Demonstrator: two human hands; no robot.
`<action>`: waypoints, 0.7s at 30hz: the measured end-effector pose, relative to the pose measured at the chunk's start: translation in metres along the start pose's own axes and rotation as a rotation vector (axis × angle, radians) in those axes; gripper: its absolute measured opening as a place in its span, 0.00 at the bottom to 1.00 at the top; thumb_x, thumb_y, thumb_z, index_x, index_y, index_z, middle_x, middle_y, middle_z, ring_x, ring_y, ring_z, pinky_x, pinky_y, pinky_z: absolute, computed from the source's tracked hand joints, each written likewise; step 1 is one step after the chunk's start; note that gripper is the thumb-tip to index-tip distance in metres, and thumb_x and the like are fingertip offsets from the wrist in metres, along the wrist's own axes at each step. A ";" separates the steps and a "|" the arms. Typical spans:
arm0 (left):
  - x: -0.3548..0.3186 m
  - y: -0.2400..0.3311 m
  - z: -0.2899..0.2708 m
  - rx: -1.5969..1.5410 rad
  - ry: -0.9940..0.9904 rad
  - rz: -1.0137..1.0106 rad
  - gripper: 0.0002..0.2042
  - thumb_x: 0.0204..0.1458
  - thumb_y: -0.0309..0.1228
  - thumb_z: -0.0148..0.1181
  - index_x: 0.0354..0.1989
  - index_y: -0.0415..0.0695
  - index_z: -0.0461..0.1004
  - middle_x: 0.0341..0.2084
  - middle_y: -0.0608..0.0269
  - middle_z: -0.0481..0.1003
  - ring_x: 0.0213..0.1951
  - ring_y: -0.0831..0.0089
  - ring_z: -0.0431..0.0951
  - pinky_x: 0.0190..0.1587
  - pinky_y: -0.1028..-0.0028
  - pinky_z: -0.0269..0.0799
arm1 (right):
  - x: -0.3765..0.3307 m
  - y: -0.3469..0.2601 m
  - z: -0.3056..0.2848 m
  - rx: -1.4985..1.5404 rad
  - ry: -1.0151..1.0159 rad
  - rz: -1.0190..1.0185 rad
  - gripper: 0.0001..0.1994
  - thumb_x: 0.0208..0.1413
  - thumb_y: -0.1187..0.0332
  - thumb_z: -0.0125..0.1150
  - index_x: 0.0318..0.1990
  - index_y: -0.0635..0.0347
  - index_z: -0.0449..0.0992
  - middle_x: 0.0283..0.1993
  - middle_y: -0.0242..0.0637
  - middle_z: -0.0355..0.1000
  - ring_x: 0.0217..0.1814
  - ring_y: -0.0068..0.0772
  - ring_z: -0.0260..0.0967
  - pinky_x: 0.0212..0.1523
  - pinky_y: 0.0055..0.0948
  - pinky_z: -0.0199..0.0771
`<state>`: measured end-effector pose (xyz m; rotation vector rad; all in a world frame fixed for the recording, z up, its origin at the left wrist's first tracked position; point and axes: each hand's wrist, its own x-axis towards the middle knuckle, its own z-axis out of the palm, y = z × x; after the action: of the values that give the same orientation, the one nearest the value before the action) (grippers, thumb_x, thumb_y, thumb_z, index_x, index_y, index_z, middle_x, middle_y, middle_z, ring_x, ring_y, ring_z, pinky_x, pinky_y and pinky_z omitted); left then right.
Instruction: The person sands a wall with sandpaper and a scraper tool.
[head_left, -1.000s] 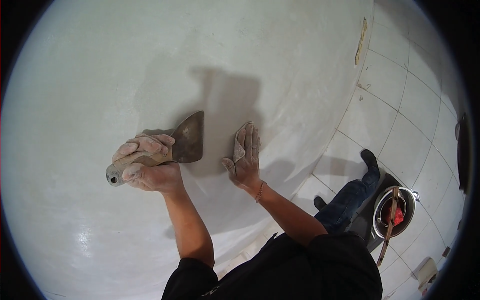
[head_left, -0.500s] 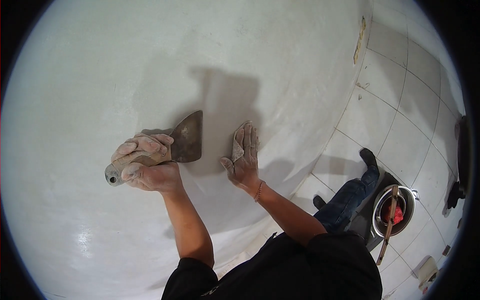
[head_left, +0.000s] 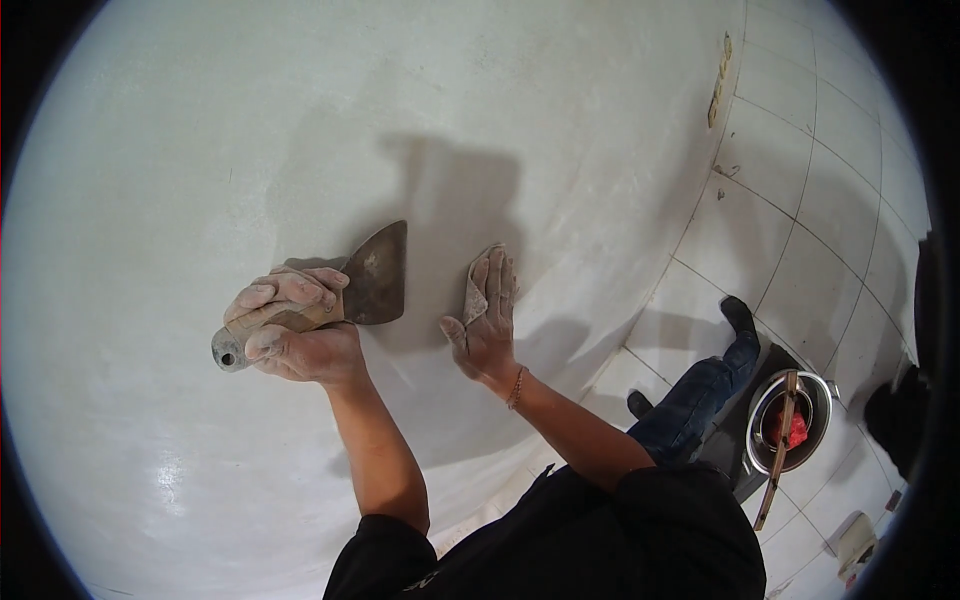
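Bright, sharp; shadows on wall [head_left: 300,120]; fisheye edges bend, perhaps blurred.

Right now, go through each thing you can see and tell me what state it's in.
Left hand: fingers closed around the putty knife handle.
Putty knife: held with its blade against the white wall.
Right hand: flat, pressing a small sanding pad on the wall.
Sanding pad: mostly under the fingers.
Wall: smooth, white.
Metal bowl: on the tiled floor, stick across it, something red inside.

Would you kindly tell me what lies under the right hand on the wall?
A small grey pad of sandpaper shows beneath the right hand, pressed flat against the white wall. The palm covers most of it, so its full shape cannot be seen.
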<state>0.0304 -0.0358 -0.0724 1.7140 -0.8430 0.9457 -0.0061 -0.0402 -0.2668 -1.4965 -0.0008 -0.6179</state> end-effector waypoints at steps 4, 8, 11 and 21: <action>-0.002 0.003 0.001 0.097 0.014 -0.054 0.27 0.48 0.59 0.45 0.34 0.43 0.63 0.16 0.62 0.65 0.18 0.75 0.64 0.22 0.73 0.70 | -0.018 -0.018 -0.003 0.025 -0.093 0.019 0.38 0.55 0.47 0.41 0.64 0.65 0.39 0.67 0.56 0.30 0.68 0.65 0.27 0.63 0.55 0.29; -0.001 -0.001 0.000 0.014 -0.021 0.014 0.24 0.52 0.53 0.46 0.35 0.40 0.62 0.14 0.58 0.66 0.15 0.72 0.67 0.16 0.72 0.72 | 0.036 -0.013 -0.009 -0.057 -0.024 -0.040 0.38 0.52 0.52 0.47 0.63 0.67 0.39 0.67 0.58 0.30 0.67 0.66 0.27 0.63 0.55 0.29; -0.001 -0.002 0.000 0.018 -0.022 0.009 0.24 0.52 0.53 0.46 0.35 0.40 0.61 0.14 0.59 0.66 0.16 0.72 0.67 0.16 0.72 0.72 | 0.049 -0.010 -0.018 -0.048 -0.029 -0.020 0.40 0.49 0.55 0.51 0.63 0.67 0.40 0.66 0.61 0.30 0.67 0.66 0.26 0.63 0.55 0.28; -0.001 -0.006 -0.006 0.027 -0.054 0.011 0.25 0.52 0.54 0.44 0.35 0.39 0.62 0.14 0.59 0.66 0.16 0.73 0.66 0.16 0.73 0.72 | 0.024 -0.008 -0.011 -0.031 -0.065 0.060 0.41 0.49 0.53 0.52 0.63 0.67 0.39 0.67 0.57 0.29 0.68 0.63 0.24 0.63 0.55 0.26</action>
<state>0.0342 -0.0281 -0.0740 1.7664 -0.8795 0.9253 0.0066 -0.0594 -0.2513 -1.5410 0.0034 -0.5235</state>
